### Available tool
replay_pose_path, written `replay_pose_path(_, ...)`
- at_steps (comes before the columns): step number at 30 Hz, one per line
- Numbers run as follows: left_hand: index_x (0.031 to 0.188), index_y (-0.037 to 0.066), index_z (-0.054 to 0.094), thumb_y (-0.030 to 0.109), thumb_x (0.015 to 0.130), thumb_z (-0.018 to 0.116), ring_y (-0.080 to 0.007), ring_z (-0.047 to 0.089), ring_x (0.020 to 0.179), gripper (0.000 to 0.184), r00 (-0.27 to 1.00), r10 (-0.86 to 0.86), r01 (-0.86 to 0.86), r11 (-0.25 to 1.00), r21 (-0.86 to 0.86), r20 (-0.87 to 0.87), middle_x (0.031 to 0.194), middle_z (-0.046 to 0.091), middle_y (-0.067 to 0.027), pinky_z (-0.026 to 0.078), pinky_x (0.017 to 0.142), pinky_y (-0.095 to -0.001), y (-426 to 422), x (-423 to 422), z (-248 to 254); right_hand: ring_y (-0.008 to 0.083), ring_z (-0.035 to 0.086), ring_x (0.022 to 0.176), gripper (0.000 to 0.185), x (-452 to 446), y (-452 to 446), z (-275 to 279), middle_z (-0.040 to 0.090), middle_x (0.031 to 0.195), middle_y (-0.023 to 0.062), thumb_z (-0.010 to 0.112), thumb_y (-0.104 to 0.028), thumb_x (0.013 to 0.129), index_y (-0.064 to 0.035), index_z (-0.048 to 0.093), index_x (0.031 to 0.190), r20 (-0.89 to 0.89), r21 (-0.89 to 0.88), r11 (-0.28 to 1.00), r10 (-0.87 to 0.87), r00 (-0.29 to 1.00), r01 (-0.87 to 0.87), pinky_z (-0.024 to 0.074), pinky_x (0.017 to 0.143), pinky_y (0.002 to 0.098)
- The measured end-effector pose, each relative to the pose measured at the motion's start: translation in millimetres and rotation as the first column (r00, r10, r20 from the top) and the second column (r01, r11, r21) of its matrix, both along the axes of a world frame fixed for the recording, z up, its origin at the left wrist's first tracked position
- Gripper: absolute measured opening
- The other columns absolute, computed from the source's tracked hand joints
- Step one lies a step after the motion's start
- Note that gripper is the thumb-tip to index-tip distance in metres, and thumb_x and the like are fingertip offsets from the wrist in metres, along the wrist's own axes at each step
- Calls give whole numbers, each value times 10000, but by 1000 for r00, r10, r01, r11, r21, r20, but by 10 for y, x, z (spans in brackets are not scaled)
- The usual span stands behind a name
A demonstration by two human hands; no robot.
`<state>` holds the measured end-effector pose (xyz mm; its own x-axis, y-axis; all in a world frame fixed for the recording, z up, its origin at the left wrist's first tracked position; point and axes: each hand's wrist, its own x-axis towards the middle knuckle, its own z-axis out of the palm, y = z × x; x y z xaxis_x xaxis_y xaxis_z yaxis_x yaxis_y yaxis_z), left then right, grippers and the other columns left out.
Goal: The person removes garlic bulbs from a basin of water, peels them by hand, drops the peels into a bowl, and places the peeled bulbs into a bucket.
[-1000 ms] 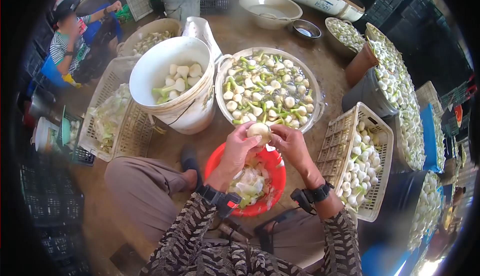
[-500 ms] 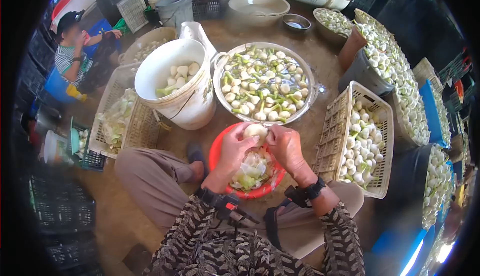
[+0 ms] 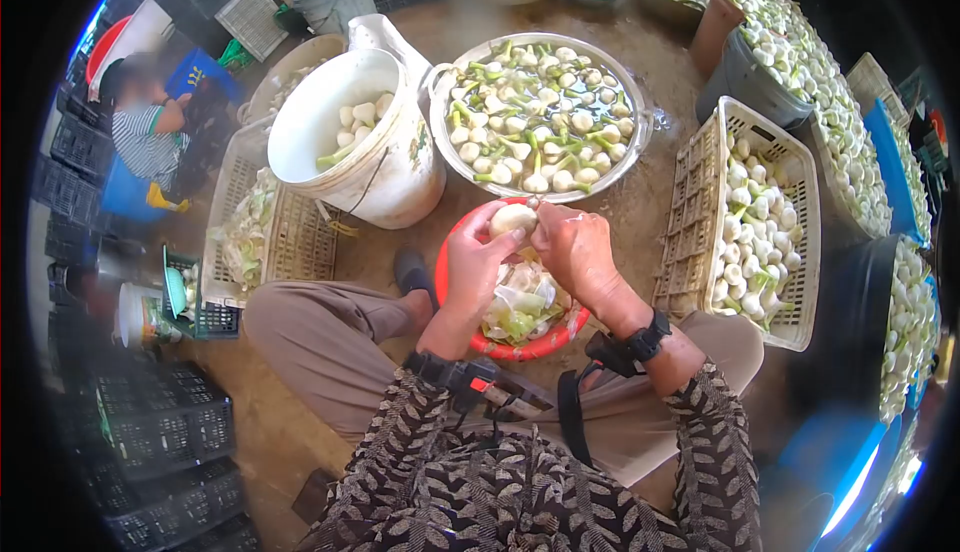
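A pale round bulb (image 3: 513,219) is held in my left hand (image 3: 478,264), between thumb and fingers. My right hand (image 3: 577,252) is closed at the bulb's right side, its fingertips pinched on something too small to make out. Below both hands stands a red basin (image 3: 452,304) with peeled leaves and skins (image 3: 522,302) in it. Just beyond it, a wide round tub (image 3: 640,102) holds many bulbs with green stems in water. To the left is a white bucket (image 3: 350,187) with several bulbs inside.
On the right, a cream crate (image 3: 690,217) holds white bulbs, with heaped containers (image 3: 800,62) behind it. Another crate (image 3: 300,242) with leafy scraps stands left. A seated person (image 3: 150,132) is at the far left. Black crates (image 3: 165,422) stand lower left.
The camera view has shifted, so the tubs appear higher. My left hand still holds the bulb, and my right hand stays closed beside it. The seated person's arm has come down.
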<state>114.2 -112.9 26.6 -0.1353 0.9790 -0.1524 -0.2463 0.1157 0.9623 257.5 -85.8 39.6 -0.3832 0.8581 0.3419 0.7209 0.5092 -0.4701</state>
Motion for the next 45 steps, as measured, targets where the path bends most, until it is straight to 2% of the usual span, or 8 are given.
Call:
replay_pose_path(7, 1208, 4, 484, 39, 783, 618, -117, 604, 762, 448, 921, -277, 285, 959, 12, 273, 992, 616, -79, 504, 590, -218, -202, -352, 135, 339, 605, 651, 127, 194, 260, -218, 606, 663, 163, 555, -133, 744, -33, 622, 706, -41, -127, 978, -171, 984, 165, 478, 587, 430)
replay_pose_path(10, 1204, 5, 485, 55, 783, 627, -111, 596, 773, 448, 939, -216, 220, 975, 13, 268, 999, 612, -77, 499, 600, -220, -224, -460, 124, 342, 608, 710, 155, 105, 259, -310, 615, 766, 202, 508, -34, 778, 9, 635, 856, -416, -240, 956, 54, 908, -167, 478, 627, 394)
replay_pose_path(13, 1208, 8, 481, 50, 792, 619, -109, 595, 790, 439, 955, -177, 179, 984, 14, 236, 1000, 609, -68, 502, 614, -227, -205, -503, -9, 339, 606, 731, 157, -53, -4, 175, 613, 796, 205, 524, -40, 783, 15, 616, 899, -429, -274, 903, 193, 883, -330, 473, 644, 400)
replay_pose_path(22, 1205, -35, 494, 35, 787, 628, -93, 591, 796, 446, 994, -108, 108, 994, -14, 15, 996, 614, -69, 498, 587, -214, -175, -305, -43, 313, 600, 590, 28, -117, -101, 17, 588, 658, 167, 532, -34, 742, -10, 545, 735, 27, 49, 988, 143, 989, -144, 479, 537, 392)
replay_pose_path(28, 1230, 8, 450, 154, 781, 628, -194, 604, 885, 504, 860, -292, 294, 954, 61, 419, 1086, 582, -115, 507, 732, -321, -279, -521, 91, 319, 622, 659, 112, 237, 312, -405, 616, 685, 149, 565, -81, 739, -41, 598, 838, 179, -45, 996, -64, 982, 73, 501, 613, 401)
replay_pose_path(35, 1188, 31, 444, 188, 731, 657, -134, 580, 777, 528, 901, -264, 277, 961, 11, 343, 980, 581, -82, 486, 610, -255, -297, -634, -107, 320, 601, 817, 162, -122, -53, 192, 618, 883, 164, 579, -100, 808, -5, 613, 934, -429, -114, 897, 344, 835, -428, 487, 700, 378)
replay_pose_path(39, 1187, 32, 428, 198, 679, 643, -110, 559, 710, 577, 905, -254, 277, 961, -19, 340, 956, 570, -60, 453, 540, -215, -265, -530, -41, 309, 597, 725, 101, -171, -24, 36, 612, 787, 139, 576, -85, 779, -23, 616, 848, -242, 34, 902, 424, 872, -430, 480, 636, 391)
replay_pose_path(45, 1272, 23, 361, 165, 654, 648, -165, 545, 1008, 696, 879, -348, 359, 933, 28, 326, 1078, 550, -81, 428, 896, -296, -180, -543, -131, 303, 589, 651, 59, -192, -91, 23, 571, 656, 125, 591, -90, 725, -46, 590, 764, -162, 48, 941, 338, 927, -334, 467, 582, 406)
